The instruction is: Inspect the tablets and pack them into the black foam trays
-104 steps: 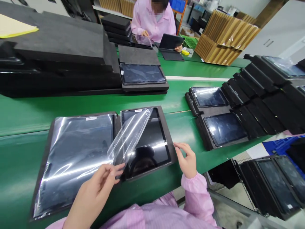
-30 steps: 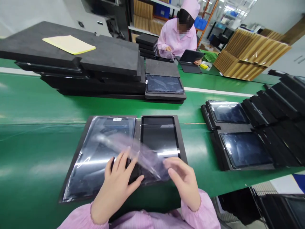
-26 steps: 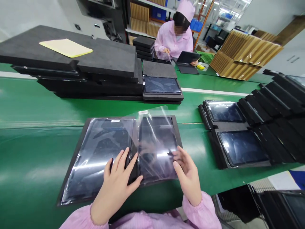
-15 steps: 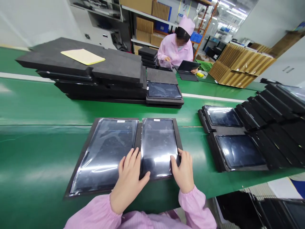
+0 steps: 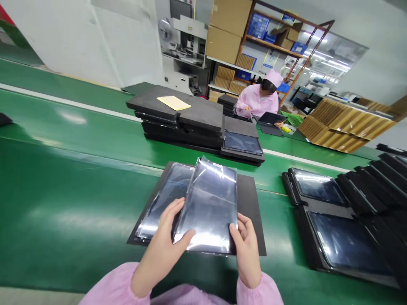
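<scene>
Between my hands is a dark, glossy flat screen panel [image 5: 211, 199] in a clear film sleeve, raised and shifted over part of a second such panel [image 5: 162, 203]. My left hand [image 5: 167, 241] grips its left edge, thumb on the front face, the other fingers at the side. On the right edge, my right hand [image 5: 245, 241] grips with its thumb on the front and fingers curled behind. Under both panels lies a black foam sheet [image 5: 252, 203], bare on its right side. The raised panel hides the right part of the second one.
Black foam trays [image 5: 190, 114] are stacked ahead, a yellow paper [image 5: 174, 102] on top. More trays with panels [image 5: 346, 241] stand at right on the green table [image 5: 79, 190]. Across it, a person in pink [image 5: 259, 99] handles a dark panel beside cardboard dividers [image 5: 346, 127].
Both hands have closed on the right-hand panel, lifting it off the foam and moving it left over the other panel. The camera view has turned left and upward.
</scene>
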`<state>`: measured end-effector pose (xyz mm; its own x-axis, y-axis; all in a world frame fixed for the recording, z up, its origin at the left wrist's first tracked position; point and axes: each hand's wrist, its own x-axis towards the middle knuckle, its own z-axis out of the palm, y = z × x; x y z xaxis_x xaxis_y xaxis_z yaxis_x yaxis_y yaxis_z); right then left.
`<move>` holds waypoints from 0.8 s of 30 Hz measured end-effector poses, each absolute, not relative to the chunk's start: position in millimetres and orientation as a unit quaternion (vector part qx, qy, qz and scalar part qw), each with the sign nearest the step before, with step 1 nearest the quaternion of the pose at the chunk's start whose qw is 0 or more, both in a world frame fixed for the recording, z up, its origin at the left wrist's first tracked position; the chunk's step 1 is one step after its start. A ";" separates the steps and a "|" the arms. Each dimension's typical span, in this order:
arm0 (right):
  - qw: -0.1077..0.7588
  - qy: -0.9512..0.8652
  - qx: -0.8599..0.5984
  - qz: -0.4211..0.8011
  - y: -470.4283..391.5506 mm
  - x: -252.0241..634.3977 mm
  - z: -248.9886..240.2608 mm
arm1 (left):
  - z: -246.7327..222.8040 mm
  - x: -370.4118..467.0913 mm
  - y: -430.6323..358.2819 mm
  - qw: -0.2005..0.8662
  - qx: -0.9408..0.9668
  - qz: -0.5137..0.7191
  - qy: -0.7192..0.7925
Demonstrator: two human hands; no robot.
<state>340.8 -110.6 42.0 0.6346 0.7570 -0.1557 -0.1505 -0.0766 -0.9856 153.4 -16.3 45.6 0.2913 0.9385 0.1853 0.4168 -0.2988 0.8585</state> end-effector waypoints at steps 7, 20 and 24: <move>0.565 -0.390 -0.656 0.314 -69.3 292.8 28.5 | 35.7 79.3 35.9 0.330 0.743 0.313 0.491; 0.197 -0.614 -0.762 0.053 -58.1 297.8 20.7 | 60.0 108.3 44.0 0.275 0.746 0.213 0.567; 0.181 -0.628 -0.756 0.040 -57.3 297.4 16.5 | 74.6 106.1 66.1 0.392 0.697 0.214 0.561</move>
